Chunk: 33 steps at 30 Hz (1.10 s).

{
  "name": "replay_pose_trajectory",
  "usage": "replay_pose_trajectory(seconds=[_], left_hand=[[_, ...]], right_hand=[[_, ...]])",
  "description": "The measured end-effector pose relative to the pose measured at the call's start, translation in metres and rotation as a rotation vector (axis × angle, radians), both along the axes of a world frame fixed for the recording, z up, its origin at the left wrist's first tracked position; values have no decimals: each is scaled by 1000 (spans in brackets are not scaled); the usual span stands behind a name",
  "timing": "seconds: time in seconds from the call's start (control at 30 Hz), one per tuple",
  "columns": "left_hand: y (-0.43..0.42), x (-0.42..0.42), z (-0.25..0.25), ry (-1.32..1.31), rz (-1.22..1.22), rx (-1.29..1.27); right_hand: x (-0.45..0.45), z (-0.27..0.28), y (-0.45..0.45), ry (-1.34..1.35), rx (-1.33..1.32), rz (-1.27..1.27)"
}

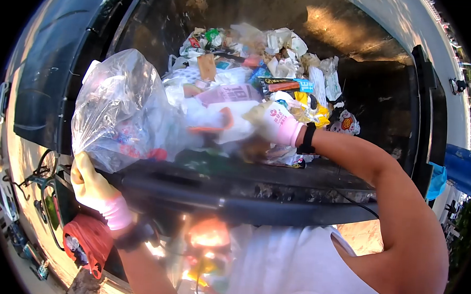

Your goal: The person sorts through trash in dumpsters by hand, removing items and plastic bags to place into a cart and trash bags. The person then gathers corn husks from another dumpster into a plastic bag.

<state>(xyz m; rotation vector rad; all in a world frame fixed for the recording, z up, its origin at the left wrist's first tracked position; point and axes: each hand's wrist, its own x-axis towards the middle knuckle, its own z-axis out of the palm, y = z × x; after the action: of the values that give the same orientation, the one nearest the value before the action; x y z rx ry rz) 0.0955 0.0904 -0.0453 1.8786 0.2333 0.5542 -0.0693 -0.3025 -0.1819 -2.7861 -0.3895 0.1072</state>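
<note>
My left hand (94, 185), in a pale glove with a pink cuff, is closed on the gathered edge of a clear plastic bag (122, 96). The bag bulges over the left side of a large dark bin (307, 208), and mixed bits show through it. My right hand (276, 123), gloved alike with a dark band at the wrist, reaches into the bin among the rubbish. Motion smears its fingers, so whether they hold anything is unclear. White and lilac plastic pieces (233, 96) lie beside it, partly blurred.
Heaped rubbish, with crumpled paper (286, 42), a brown card piece (206, 66) and a yellow wrapper (313, 109), fills the bin's middle. A red bag (88, 240) hangs outside at lower left. At the right stands a blue barrel (461, 164).
</note>
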Motion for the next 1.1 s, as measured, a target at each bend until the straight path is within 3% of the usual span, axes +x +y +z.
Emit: replay_pose_trajectory(seconds=[0.03, 0.13, 0.37, 0.43, 0.7, 0.97, 1.03, 1.1], left_hand=[[0, 0, 0, 10, 1, 10], [-2, 0, 3, 15, 5, 25], [-7, -1, 5, 11, 13, 44], [-6, -1, 7, 21, 16, 47], [3, 4, -2, -8, -8, 39], [4, 3, 3, 8, -16, 145], [3, 4, 4, 15, -12, 174], [5, 4, 2, 10, -25, 164]], right_hand=[[-10, 3, -8, -61, 104, 1], [-37, 1, -29, -206, -6, 95], [-96, 4, -84, -24, 6, 167], [-103, 19, -88, -88, -63, 123], [-92, 41, -128, -274, 132, -202], [-36, 78, -144, -396, 549, -703], [-12, 76, -156, -432, 698, -712], [17, 81, -163, -396, 541, -832]])
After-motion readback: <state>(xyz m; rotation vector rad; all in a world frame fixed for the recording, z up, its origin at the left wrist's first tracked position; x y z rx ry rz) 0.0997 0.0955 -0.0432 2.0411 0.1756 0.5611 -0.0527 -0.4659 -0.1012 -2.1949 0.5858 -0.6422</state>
